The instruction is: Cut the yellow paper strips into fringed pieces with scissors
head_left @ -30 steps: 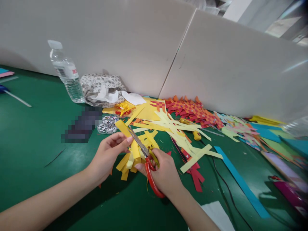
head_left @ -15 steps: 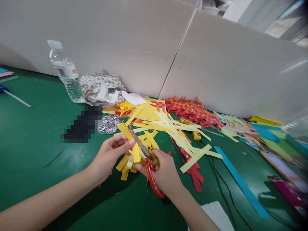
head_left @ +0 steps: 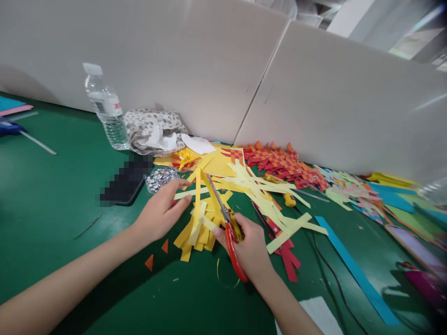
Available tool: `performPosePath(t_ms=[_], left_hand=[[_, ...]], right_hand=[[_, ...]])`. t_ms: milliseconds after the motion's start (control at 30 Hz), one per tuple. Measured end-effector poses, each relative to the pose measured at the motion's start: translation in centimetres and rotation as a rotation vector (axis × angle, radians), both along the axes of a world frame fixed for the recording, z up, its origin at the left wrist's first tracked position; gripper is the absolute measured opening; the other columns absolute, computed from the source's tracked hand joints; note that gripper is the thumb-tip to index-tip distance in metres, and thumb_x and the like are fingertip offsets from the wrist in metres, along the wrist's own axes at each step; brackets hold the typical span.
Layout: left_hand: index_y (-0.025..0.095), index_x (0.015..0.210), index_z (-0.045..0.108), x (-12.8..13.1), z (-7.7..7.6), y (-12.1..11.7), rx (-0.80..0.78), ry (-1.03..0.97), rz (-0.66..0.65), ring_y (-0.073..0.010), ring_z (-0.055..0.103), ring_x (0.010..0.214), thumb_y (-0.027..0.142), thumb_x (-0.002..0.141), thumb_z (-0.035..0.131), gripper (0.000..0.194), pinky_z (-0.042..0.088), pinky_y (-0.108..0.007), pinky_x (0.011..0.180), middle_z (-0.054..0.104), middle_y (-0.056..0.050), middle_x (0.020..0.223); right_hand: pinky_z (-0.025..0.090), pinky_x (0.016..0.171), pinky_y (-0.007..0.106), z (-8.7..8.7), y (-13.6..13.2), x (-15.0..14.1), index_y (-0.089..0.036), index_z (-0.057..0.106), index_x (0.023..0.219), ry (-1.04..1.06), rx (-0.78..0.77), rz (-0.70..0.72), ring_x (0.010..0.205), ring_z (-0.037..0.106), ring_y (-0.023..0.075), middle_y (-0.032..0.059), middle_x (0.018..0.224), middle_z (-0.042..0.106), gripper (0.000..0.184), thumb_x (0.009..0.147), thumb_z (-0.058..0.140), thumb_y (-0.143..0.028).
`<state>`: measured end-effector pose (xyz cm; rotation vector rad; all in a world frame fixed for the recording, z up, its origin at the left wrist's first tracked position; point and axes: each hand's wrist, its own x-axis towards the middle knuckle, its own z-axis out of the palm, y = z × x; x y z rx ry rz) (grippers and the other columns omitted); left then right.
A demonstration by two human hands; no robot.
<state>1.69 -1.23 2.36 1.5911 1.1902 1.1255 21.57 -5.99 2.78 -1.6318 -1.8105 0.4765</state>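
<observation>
My right hand (head_left: 249,244) is wrapped round the red handles of a pair of scissors (head_left: 223,209), whose blades point up and to the left, nearly together. A narrow yellow paper strip (head_left: 198,197) stands just left of the blades, above a pile of cut yellow strips (head_left: 204,237). My left hand (head_left: 162,211) hovers beside that strip, its thumb and fingers apart with nothing seen between them. Two small orange paper triangles (head_left: 149,263) lie on the green table below the left hand.
Behind the hands are pale yellow strips (head_left: 251,184), woven red-orange paper fish (head_left: 284,163), a bag of googly eyes (head_left: 161,179) and a dark phone (head_left: 131,193). A water bottle (head_left: 111,118) stands by the partition (head_left: 167,60). A blue strip (head_left: 356,270) and a cable (head_left: 330,272) lie right.
My left hand has let go of the yellow strip and drawn slightly away from the scissors. The strip, tilted before, now hangs nearly upright and looks narrower. My right hand keeps the scissors.
</observation>
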Motion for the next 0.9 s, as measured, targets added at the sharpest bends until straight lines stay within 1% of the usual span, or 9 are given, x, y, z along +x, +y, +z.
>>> performPosePath(t_ms=[100,200,333,433,533,633,733,800,900], left_hand=[[0.016,0.124,0.053,-0.9,-0.5,0.9,0.373,0.644,0.155,-0.0383,0.036,0.129,0.036,0.084,0.048,0.045,0.025,-0.052,0.105,0.048,-0.017,0.137],[0.011,0.135,0.042,-1.7,-1.4,1.7,0.43,1.055,0.348,-0.0457,0.026,0.132,0.031,0.086,0.042,0.052,0.019,-0.06,0.104,0.029,-0.019,0.149],[0.009,0.137,0.038,-2.7,-2.3,2.7,0.275,1.278,0.405,-0.0467,0.048,0.116,0.039,0.088,0.039,0.057,0.024,-0.063,0.098,0.03,-0.024,0.147],[0.009,0.135,0.041,-2.9,-2.2,3.0,0.281,1.259,0.402,-0.0461,0.046,0.118,0.045,0.089,0.037,0.058,0.022,-0.063,0.099,0.034,-0.025,0.145],[0.013,0.131,0.044,-2.4,-1.5,2.5,0.42,1.08,0.359,-0.0411,0.034,0.129,0.044,0.089,0.039,0.053,0.015,-0.06,0.104,0.038,-0.02,0.144],[0.018,0.118,0.053,-1.5,-0.6,1.5,0.404,0.711,0.117,-0.032,0.048,0.118,0.038,0.088,0.042,0.038,0.032,-0.048,0.1,0.054,-0.014,0.128],[0.02,0.104,0.059,-0.5,0.0,0.5,0.135,0.16,-0.064,-0.0267,0.057,0.101,0.026,0.079,0.053,0.026,0.044,-0.04,0.087,0.064,-0.009,0.107],[0.021,0.102,0.061,0.0,0.3,0.2,-0.078,-0.255,-0.165,-0.026,0.058,0.1,0.016,0.067,0.058,0.035,0.047,-0.037,0.084,0.065,-0.006,0.105],[0.02,0.096,0.067,0.2,0.5,0.0,-0.269,-0.653,-0.191,-0.0249,0.056,0.104,0.01,0.061,0.056,0.038,0.048,-0.034,0.084,0.065,-0.006,0.107]], right_hand=[[0.026,0.044,0.021,-0.3,0.0,0.1,-0.023,0.031,0.058,-0.017,-0.005,0.011,0.049,0.029,0.0088,-0.0076,0.054,0.032,0.041,0.07,0.064,-0.043],[0.027,0.045,0.02,-0.6,0.0,0.1,-0.022,0.031,0.058,-0.042,0.001,0.027,0.049,0.03,0.0088,-0.0075,0.054,0.033,0.041,0.07,0.065,-0.043],[0.028,0.044,0.02,-0.7,0.0,0.0,-0.023,0.03,0.058,-0.069,0.018,0.033,0.048,0.03,0.009,-0.0075,0.053,0.032,0.041,0.071,0.063,-0.044],[0.028,0.044,0.02,-0.7,0.0,0.0,-0.023,0.03,0.058,-0.079,0.028,0.028,0.048,0.031,0.0088,-0.0074,0.053,0.033,0.041,0.072,0.063,-0.044],[0.028,0.044,0.02,-0.7,0.0,0.0,-0.022,0.031,0.059,-0.064,0.021,0.028,0.048,0.031,0.0087,-0.0074,0.054,0.033,0.041,0.072,0.064,-0.043],[0.029,0.045,0.02,-0.7,-0.1,-0.1,-0.023,0.031,0.059,-0.083,0.029,0.032,0.048,0.032,0.0089,-0.0071,0.054,0.035,0.041,0.071,0.065,-0.043],[0.03,0.046,0.021,-0.6,-0.1,-0.2,-0.023,0.031,0.059,-0.114,0.05,0.031,0.048,0.033,0.0091,-0.0064,0.055,0.037,0.041,0.07,0.065,-0.043],[0.03,0.046,0.021,-0.5,-0.1,-0.3,-0.023,0.031,0.059,-0.126,0.053,0.031,0.048,0.034,0.0093,-0.006,0.056,0.038,0.042,0.069,0.065,-0.044],[0.03,0.046,0.021,-0.5,-0.2,-0.3,-0.023,0.032,0.06,-0.139,0.037,0.033,0.049,0.036,0.0096,-0.0059,0.056,0.039,0.042,0.069,0.066,-0.045]])
